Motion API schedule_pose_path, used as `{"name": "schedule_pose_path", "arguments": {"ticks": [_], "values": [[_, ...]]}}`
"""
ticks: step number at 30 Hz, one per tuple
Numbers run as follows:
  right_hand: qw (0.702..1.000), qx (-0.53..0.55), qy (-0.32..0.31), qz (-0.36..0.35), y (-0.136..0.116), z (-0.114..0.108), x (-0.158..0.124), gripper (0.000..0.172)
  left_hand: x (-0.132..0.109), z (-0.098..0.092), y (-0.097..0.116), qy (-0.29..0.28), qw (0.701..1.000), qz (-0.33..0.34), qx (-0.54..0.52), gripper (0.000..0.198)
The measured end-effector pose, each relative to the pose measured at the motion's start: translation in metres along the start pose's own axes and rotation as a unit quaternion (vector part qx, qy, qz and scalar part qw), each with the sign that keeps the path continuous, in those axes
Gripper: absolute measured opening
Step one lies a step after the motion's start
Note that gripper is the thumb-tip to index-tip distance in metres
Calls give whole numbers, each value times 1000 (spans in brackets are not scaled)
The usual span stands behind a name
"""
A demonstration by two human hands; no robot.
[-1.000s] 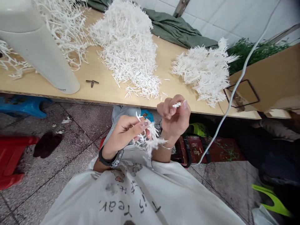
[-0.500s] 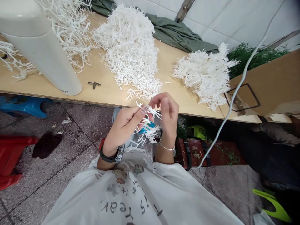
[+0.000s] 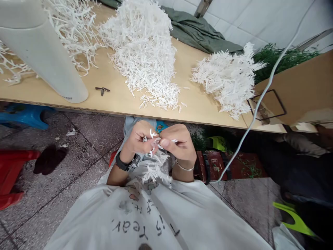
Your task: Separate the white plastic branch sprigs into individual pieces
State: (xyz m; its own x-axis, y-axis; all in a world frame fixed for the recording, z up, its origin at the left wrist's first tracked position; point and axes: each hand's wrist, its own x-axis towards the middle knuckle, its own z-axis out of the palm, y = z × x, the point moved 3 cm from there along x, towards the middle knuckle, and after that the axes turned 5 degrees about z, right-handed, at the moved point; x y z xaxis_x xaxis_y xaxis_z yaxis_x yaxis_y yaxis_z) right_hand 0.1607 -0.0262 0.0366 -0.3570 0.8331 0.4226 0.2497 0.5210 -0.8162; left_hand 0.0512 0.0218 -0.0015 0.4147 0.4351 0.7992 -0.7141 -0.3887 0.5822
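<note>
Just below the table edge, my left hand [image 3: 140, 139] is closed on a white branched plastic sprig [image 3: 155, 160], thumb pressed against the fingers. Its forked tips stick out above the thumb, and feathery ends hang down toward my shirt. My right hand [image 3: 181, 143] pinches white strands of the same bundle close to the left fingertips. The exact grip point is partly hidden by the fingers. Ahead on the table lies a large pile of short white sprigs [image 3: 145, 55], with a smaller white pile [image 3: 225, 80] to the right.
A white bottle [image 3: 49, 59] stands at the left, before longer branched white pieces [image 3: 75, 34]. Three dark seeds [image 3: 102, 90] lie beside it. A white cable [image 3: 256, 114] crosses the right side, near a cardboard box [image 3: 307, 86]. Stools [image 3: 24, 115] are on the floor at left.
Both hands have come down and closer together. My right hand, raised with bent fingers before, now pinches the strands. A few small white bits now lie at the large pile's near right edge.
</note>
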Motion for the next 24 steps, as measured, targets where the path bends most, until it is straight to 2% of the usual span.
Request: {"name": "schedule_pose_path", "arguments": {"ticks": [3,6,10,14,17,19,21,24], "values": [[1000,-9,-19,-16,0,1,2,48,-2,4,-11,17,996,-10,-86,54],[997,21,22,-65,2,2,3,47,-6,11,-14,50,990,-45,-126,57],[986,84,123,-75,11,9,-3,47,-11,21,-14,90,978,-122,-140,56],[946,140,290,-41,11,5,-6,54,-7,24,-5,150,967,-178,-99,64],[908,128,397,-43,2,-6,-4,53,1,20,13,222,960,-130,-114,69],[890,87,446,-30,-4,-10,-2,51,4,17,25,246,959,-85,-112,66],[892,64,447,0,-5,-8,2,49,5,15,30,250,962,-59,-88,61],[908,88,409,21,-3,-1,6,45,2,13,28,253,963,-68,-59,53]]}}
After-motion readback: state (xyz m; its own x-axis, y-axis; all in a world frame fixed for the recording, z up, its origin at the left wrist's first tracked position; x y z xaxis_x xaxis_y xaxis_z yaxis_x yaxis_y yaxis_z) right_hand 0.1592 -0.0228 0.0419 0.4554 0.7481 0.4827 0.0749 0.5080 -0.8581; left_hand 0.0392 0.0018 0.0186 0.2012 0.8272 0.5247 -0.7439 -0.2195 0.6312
